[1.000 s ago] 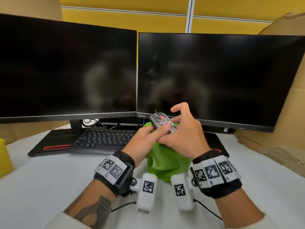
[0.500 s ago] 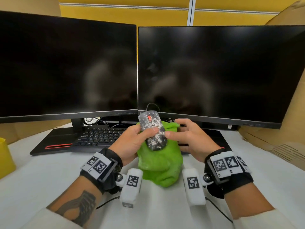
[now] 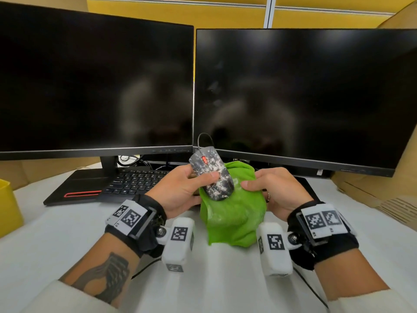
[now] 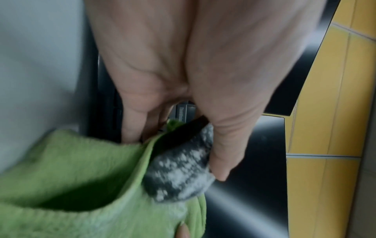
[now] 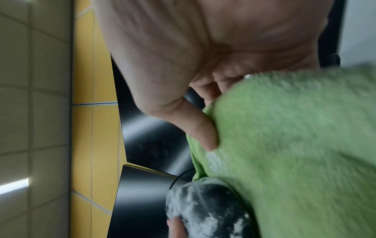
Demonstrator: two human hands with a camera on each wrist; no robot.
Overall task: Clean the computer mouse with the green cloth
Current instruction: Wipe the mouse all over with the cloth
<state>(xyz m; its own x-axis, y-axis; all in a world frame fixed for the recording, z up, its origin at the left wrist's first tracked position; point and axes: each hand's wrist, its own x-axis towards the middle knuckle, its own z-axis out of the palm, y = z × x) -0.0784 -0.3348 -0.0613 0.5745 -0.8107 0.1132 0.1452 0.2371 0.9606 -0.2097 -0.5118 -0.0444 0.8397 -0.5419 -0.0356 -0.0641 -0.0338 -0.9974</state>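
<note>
Two dark monitors (image 3: 97, 86) loom behind, their bezel lettering unreadable, as the left hand (image 3: 178, 190) grips the speckled mouse (image 3: 212, 177) and the right hand (image 3: 275, 190) pinches the green cloth (image 3: 232, 218).

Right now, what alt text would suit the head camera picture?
A left hand grips a white-speckled dark computer mouse over a green cloth held by the right hand, before two dark monitors and a keyboard.

My head view is bright and sharp, its edges bowed by the wide lens. Dull reflections haze both dark monitors (image 3: 293, 98). My wrist views are dimmer and motion-blurred; a ceiling light strip (image 5: 14, 186) glares at nine o'clock.
</note>
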